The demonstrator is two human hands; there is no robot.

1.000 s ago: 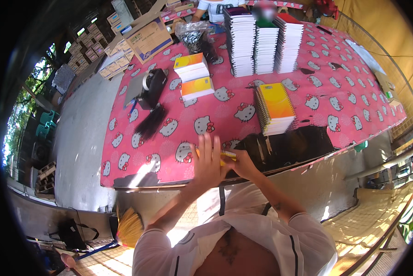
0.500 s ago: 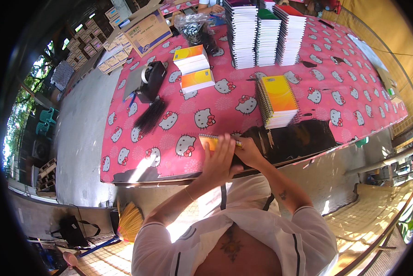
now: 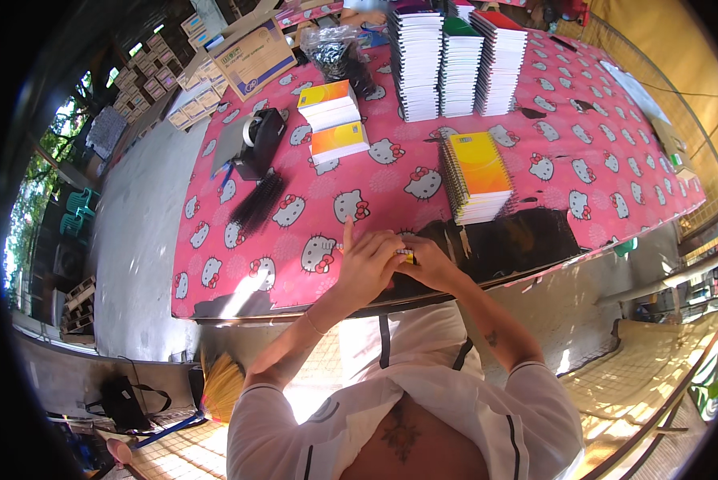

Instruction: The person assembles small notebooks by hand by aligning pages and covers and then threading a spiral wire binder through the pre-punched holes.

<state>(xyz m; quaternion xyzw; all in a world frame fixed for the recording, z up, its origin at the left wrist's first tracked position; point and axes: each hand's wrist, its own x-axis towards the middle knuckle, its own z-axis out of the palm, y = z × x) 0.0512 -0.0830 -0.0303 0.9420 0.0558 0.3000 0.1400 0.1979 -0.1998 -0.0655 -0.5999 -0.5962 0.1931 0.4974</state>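
At the near edge of the table, a small yellow-orange spiral notebook (image 3: 409,255) is mostly covered by my hands. My left hand (image 3: 368,262) lies across it, fingers curled over its top, with one finger pointing away from me. My right hand (image 3: 429,266) grips the notebook's right end, the fingers bent around it. Just beyond, to the right, stands a stack of yellow-orange spiral notebooks (image 3: 477,172). A pile of black binding coils (image 3: 257,204) lies to the left, beside a black tape dispenser (image 3: 261,146).
Two stacks of unbound yellow-orange pads (image 3: 339,142) sit mid-table. Tall spiral notebook stacks (image 3: 420,72) rise behind, near a clear plastic bag of black coils (image 3: 339,60) and a cardboard box (image 3: 253,60). Another person's hand (image 3: 367,18) shows at the far side. The pink tablecloth (image 3: 295,248) is torn in front.
My left hand has slid forward over the notebook, its fingers curling and covering more of the cover. My right hand stays at the right end, shifted slightly.
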